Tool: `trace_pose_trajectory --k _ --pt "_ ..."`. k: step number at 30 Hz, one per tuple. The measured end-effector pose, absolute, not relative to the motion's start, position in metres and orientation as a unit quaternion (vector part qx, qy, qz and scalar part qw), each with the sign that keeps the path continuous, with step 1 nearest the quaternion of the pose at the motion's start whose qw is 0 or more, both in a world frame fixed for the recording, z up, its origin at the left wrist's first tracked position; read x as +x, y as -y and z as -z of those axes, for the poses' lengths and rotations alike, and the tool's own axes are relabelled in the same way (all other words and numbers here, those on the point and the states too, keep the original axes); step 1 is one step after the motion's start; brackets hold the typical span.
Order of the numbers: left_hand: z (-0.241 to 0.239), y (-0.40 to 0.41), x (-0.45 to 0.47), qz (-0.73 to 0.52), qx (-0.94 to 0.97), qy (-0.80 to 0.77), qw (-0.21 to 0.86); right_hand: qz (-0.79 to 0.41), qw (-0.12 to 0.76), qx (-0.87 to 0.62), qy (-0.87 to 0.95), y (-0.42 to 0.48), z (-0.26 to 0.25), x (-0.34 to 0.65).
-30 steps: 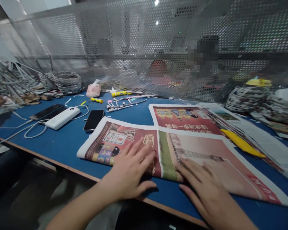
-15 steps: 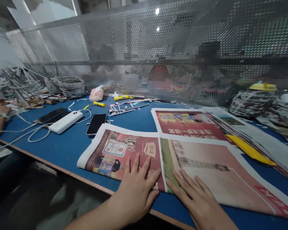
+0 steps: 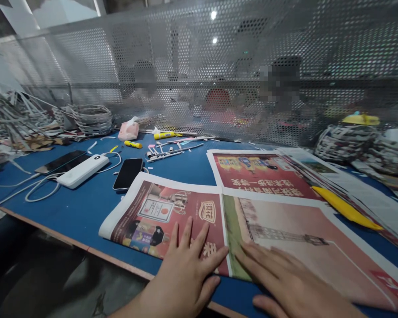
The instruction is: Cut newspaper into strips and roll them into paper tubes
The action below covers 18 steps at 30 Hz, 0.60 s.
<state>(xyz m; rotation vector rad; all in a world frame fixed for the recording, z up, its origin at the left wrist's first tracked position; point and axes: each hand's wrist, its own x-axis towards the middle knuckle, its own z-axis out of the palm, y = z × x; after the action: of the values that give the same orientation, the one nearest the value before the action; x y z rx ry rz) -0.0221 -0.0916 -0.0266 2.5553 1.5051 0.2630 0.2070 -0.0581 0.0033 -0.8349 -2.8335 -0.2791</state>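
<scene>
A folded newspaper (image 3: pixel 285 229) with red printed pages lies spread across the blue table (image 3: pixel 86 207), near its front edge. My left hand (image 3: pixel 185 274) lies flat on the paper's left page, fingers spread, just left of the centre fold. My right hand (image 3: pixel 292 287) rests flat on the right page beside that fold, fingers stretched out and slightly blurred. Neither hand holds anything.
A second newspaper (image 3: pixel 262 170) and a yellow blade-like tool (image 3: pixel 345 207) lie behind. To the left are a phone (image 3: pixel 128 173), a white power bank (image 3: pixel 82 170) with cables, glue sticks (image 3: pixel 167 135) and woven paper baskets (image 3: pixel 93 117). A perforated metal screen (image 3: pixel 199 75) closes the back; people sit beyond it.
Both hands slid toward the front edge and closer to the centre fold, staying flat on the newspaper. The view shifted slightly.
</scene>
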Motion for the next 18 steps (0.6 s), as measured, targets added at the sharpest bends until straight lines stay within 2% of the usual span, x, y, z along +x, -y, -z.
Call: trace_pose_trajectory --k 5,10,18 --pt "0.027 0.093 -0.021 -0.106 0.852 -0.507 0.076 -0.015 0.011 -0.340 0.940 -0.014 -0.043 0.175" --pt "0.024 0.092 -0.018 -0.103 0.865 -0.482 0.096 0.013 -0.035 -0.327 0.944 -0.070 -0.014 0.157" --pt "0.031 0.090 -0.021 -0.103 0.875 -0.461 0.104 0.033 -0.026 -0.376 0.926 -0.062 0.022 0.163"
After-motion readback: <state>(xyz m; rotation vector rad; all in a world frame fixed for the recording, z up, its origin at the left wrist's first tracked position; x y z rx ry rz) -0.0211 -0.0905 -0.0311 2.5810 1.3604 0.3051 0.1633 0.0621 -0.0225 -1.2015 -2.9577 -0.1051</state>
